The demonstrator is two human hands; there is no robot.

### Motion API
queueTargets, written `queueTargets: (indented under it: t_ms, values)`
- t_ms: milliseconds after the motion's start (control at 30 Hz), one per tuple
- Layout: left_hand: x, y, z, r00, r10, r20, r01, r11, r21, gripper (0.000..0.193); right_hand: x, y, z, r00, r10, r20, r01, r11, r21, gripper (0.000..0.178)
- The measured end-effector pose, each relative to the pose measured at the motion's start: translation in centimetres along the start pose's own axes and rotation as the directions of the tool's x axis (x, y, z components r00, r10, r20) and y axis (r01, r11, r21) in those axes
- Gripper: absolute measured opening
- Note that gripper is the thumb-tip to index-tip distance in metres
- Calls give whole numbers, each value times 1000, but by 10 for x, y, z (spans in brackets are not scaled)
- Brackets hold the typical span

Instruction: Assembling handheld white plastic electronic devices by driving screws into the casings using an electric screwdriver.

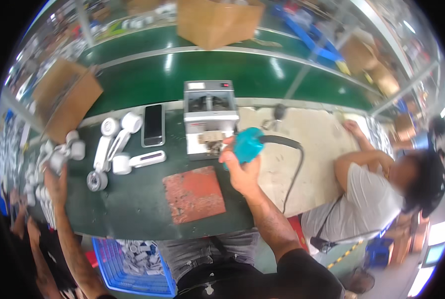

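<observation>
Workbench, dark green top. Beyond right hand, leftward: grey screw feeder. Bodyward: worn red square pad. Between it and left hand: dark-screened smartphone, white round-headed handle pieces. Rightmost: cream covering.

The person's arms are spread wide. The bare left forearm angles up and outward, its left hand extended far to the side, finger detail unclear. The right forearm slants inward from a short black sleeve, the right hand curled in a grip.
</observation>
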State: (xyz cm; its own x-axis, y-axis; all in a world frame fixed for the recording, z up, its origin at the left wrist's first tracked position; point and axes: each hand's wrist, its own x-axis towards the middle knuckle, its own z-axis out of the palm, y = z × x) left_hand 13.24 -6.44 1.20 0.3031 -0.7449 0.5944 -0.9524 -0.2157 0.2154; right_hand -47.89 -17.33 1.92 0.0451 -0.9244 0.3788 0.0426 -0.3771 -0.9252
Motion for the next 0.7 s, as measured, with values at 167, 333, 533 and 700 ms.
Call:
queueTargets:
  t_ms: [167, 333, 533, 700]
  values:
    - [-13, 87, -64, 951, -303, -54, 274, 915, -297, 65, 6, 4, -4, 998, -66, 12, 66, 997, -26, 26]
    - [-45, 118, -56, 1000, 8, -1, -7, 978, 210, 65, 1, 1, -10, 997, -48, -54, 42, 994, -98, 43]
    - [-52, 98, -62, 966, -160, 202, 144, 985, 93, 64, 3, 0, 1, 997, -21, -76, 25, 999, 45, 46]
    - [-47, 74, -59, 864, -350, 361, 142, 859, 493, 61, 1, -3, 6, 998, -29, -60, 32, 998, 60, 48]
